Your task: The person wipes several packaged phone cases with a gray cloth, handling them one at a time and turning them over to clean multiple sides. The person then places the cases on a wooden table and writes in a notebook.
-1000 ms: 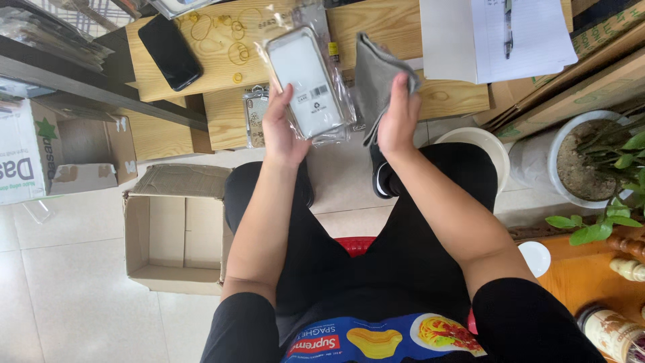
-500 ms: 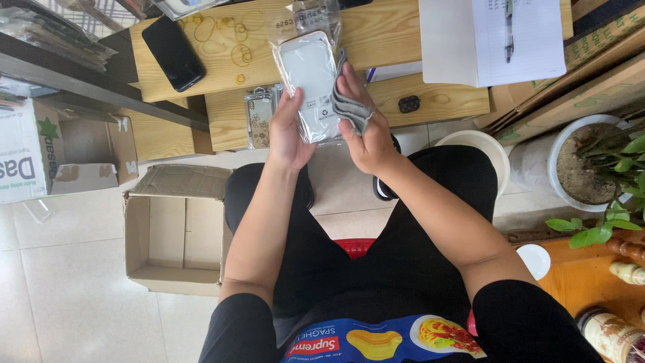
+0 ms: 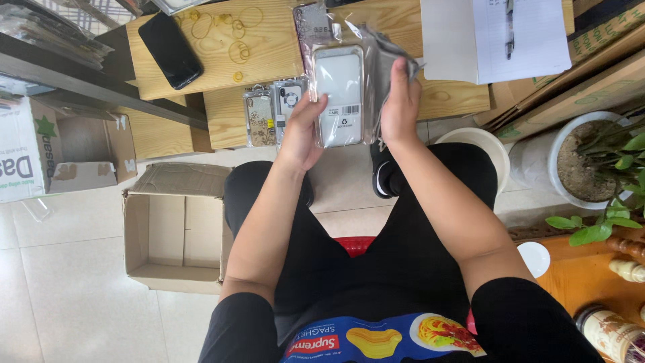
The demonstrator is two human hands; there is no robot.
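Above the lap | hands raised the clear phone case higher

A small shop's packing corner: bagged phone cases, open cardboard box, wooden bench

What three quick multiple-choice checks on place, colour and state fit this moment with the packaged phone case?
1. Where does the black phone lie?
A. On the wooden table top
B. In the cardboard box
C. On the floor tiles

2. What colour is the back panel of the packaged phone case?
A. Red
B. White
C. Green

3. How does the cardboard box on the floor stand?
A. Taped shut
C. Crushed flat
B. Open, flaps spread

Answers: 1 A, it rests at the table's left end. 2 B, white shows through the clear wrap between the left hand and right hand. 3 B, its bare inside is visible.
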